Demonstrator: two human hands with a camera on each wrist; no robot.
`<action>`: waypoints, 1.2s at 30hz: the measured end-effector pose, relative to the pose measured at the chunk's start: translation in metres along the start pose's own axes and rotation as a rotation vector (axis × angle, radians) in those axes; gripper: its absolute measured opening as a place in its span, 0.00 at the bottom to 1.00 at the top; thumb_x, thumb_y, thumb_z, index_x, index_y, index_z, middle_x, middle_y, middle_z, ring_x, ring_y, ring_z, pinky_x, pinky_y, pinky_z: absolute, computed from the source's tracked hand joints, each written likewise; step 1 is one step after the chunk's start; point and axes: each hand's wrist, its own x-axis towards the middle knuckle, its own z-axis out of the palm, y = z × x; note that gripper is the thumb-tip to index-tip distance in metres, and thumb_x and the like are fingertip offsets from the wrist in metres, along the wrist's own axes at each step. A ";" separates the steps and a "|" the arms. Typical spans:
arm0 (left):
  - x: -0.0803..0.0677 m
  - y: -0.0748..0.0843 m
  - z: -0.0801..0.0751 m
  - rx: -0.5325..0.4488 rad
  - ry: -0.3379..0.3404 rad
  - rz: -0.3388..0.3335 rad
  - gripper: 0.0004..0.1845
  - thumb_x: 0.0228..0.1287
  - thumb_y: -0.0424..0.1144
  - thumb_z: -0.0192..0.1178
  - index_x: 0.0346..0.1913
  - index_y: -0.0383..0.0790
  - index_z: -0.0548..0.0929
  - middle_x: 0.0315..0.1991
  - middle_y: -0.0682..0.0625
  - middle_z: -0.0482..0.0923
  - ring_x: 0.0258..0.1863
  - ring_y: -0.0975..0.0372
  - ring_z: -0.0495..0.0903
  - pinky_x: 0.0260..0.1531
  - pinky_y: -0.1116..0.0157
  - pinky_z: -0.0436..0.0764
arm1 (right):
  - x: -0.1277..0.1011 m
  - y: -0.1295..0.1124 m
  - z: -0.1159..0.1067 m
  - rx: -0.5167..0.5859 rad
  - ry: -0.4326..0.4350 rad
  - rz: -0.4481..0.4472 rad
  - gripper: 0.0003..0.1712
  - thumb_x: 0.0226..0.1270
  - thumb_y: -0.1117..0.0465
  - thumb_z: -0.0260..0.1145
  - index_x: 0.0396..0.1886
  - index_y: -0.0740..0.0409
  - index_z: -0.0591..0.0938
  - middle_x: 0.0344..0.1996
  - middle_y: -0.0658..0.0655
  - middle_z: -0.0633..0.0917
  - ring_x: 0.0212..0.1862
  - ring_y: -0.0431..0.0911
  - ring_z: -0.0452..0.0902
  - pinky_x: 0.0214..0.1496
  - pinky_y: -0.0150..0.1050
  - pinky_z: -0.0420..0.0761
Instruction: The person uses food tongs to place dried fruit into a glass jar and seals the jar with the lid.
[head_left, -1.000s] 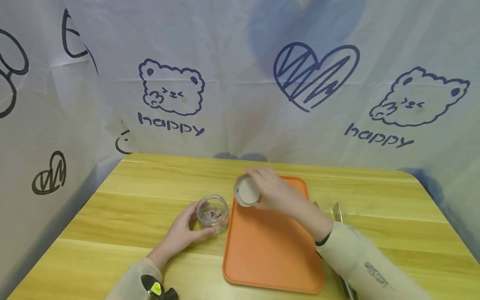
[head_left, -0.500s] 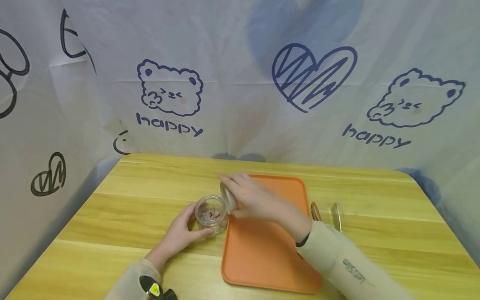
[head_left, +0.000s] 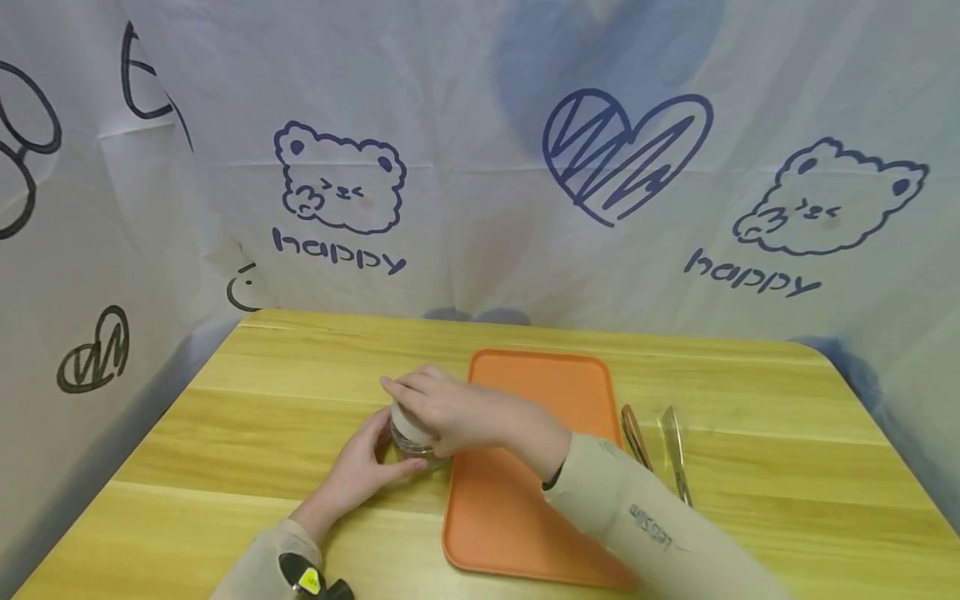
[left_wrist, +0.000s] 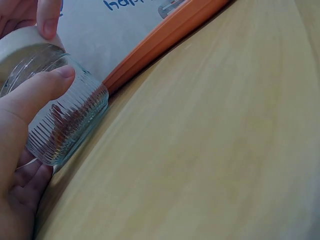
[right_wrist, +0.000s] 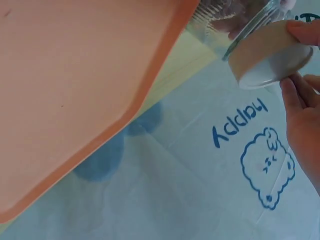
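Observation:
A ribbed clear glass jar (left_wrist: pixel 75 115) with dark reddish bits inside stands on the table left of the orange tray. My left hand (head_left: pixel 363 467) grips it, thumb on the near side and fingers round the back. Over the jar's mouth sits a pale round lid (head_left: pixel 410 425), slightly tilted in the head view. My right hand (head_left: pixel 457 412) pinches the lid by its edge from above. In the right wrist view the lid (right_wrist: pixel 270 52) is right at the jar's rim, between thumb and fingers. The right hand hides part of the jar in the head view.
The orange tray (head_left: pixel 540 500) lies flat just right of the jar, under my right forearm. Beyond it on the wooden table (head_left: pixel 787 450) lie a brown-handled utensil (head_left: pixel 634 433) and a shiny metal utensil (head_left: pixel 677 450). A printed cloth (head_left: pixel 480 167) hangs behind the table.
My right hand has moved left from over the tray, turned the lid over and brought it down onto the jar. The left hand and jar stay in place.

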 end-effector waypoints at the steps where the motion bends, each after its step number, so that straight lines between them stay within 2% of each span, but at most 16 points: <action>1: 0.000 0.000 0.000 -0.005 -0.002 0.003 0.46 0.49 0.48 0.74 0.70 0.45 0.63 0.64 0.50 0.68 0.64 0.56 0.66 0.67 0.55 0.62 | 0.002 -0.001 0.001 -0.017 -0.016 -0.009 0.55 0.53 0.62 0.74 0.74 0.66 0.52 0.66 0.60 0.67 0.66 0.52 0.60 0.71 0.36 0.60; 4: 0.001 0.000 0.001 -0.018 -0.006 0.018 0.46 0.49 0.47 0.74 0.71 0.44 0.61 0.66 0.50 0.67 0.65 0.56 0.65 0.67 0.55 0.62 | 0.004 -0.002 0.003 -0.018 -0.066 -0.010 0.56 0.55 0.59 0.74 0.75 0.64 0.50 0.68 0.59 0.65 0.67 0.50 0.58 0.71 0.34 0.60; 6: 0.001 0.001 0.000 -0.031 -0.009 0.023 0.47 0.50 0.46 0.74 0.71 0.44 0.60 0.66 0.50 0.66 0.65 0.56 0.65 0.67 0.54 0.62 | 0.004 -0.002 0.004 0.019 -0.089 -0.003 0.56 0.55 0.60 0.74 0.75 0.62 0.49 0.69 0.58 0.64 0.68 0.49 0.57 0.71 0.33 0.59; 11: 0.000 0.002 0.001 -0.067 -0.019 0.018 0.46 0.50 0.44 0.74 0.71 0.46 0.60 0.66 0.51 0.67 0.65 0.56 0.65 0.68 0.54 0.61 | 0.002 0.003 0.004 0.241 -0.105 0.005 0.56 0.54 0.67 0.73 0.76 0.57 0.49 0.72 0.56 0.60 0.70 0.46 0.55 0.71 0.32 0.59; 14: 0.000 0.001 0.001 -0.090 -0.022 0.024 0.44 0.50 0.42 0.74 0.69 0.45 0.62 0.64 0.50 0.68 0.65 0.56 0.65 0.68 0.53 0.60 | -0.001 0.009 0.002 0.335 -0.077 0.030 0.50 0.58 0.63 0.70 0.76 0.54 0.52 0.73 0.54 0.57 0.72 0.45 0.52 0.71 0.34 0.60; 17: 0.000 0.001 0.001 -0.099 -0.024 0.030 0.43 0.50 0.41 0.74 0.68 0.42 0.64 0.64 0.48 0.69 0.66 0.54 0.64 0.69 0.52 0.59 | -0.004 0.015 -0.001 0.313 -0.054 0.106 0.47 0.62 0.51 0.69 0.75 0.49 0.56 0.74 0.52 0.55 0.72 0.47 0.50 0.69 0.40 0.64; 19: 0.000 0.001 0.001 -0.099 -0.023 0.028 0.43 0.50 0.41 0.74 0.68 0.41 0.64 0.64 0.46 0.68 0.66 0.53 0.63 0.69 0.52 0.58 | -0.005 0.017 -0.001 0.247 -0.063 0.154 0.47 0.60 0.43 0.68 0.75 0.48 0.58 0.74 0.54 0.56 0.71 0.50 0.52 0.67 0.43 0.67; 22: -0.001 0.001 0.001 -0.091 -0.017 0.020 0.44 0.50 0.41 0.74 0.69 0.40 0.62 0.65 0.45 0.67 0.67 0.52 0.63 0.69 0.52 0.57 | -0.003 0.020 0.000 0.174 -0.099 0.178 0.48 0.57 0.37 0.68 0.73 0.49 0.61 0.70 0.56 0.63 0.66 0.51 0.59 0.61 0.41 0.72; 27: -0.001 0.000 0.002 -0.081 -0.006 0.001 0.45 0.48 0.43 0.75 0.69 0.42 0.63 0.65 0.47 0.67 0.67 0.53 0.63 0.69 0.53 0.58 | 0.003 0.025 0.003 0.202 -0.119 0.136 0.46 0.56 0.44 0.71 0.71 0.53 0.64 0.62 0.55 0.72 0.59 0.48 0.66 0.54 0.35 0.74; 32: -0.001 0.001 0.001 -0.065 -0.003 -0.009 0.45 0.48 0.45 0.75 0.69 0.44 0.64 0.64 0.50 0.68 0.66 0.56 0.64 0.69 0.54 0.59 | 0.010 0.027 -0.003 0.274 -0.194 0.111 0.48 0.55 0.53 0.73 0.73 0.50 0.61 0.65 0.54 0.69 0.62 0.47 0.63 0.58 0.35 0.71; 36: -0.001 0.002 0.001 -0.071 -0.010 -0.010 0.45 0.48 0.45 0.75 0.69 0.45 0.63 0.64 0.51 0.68 0.66 0.57 0.63 0.69 0.55 0.59 | 0.012 0.028 -0.007 0.278 -0.227 0.102 0.46 0.54 0.55 0.74 0.72 0.49 0.63 0.65 0.53 0.68 0.62 0.46 0.63 0.59 0.34 0.70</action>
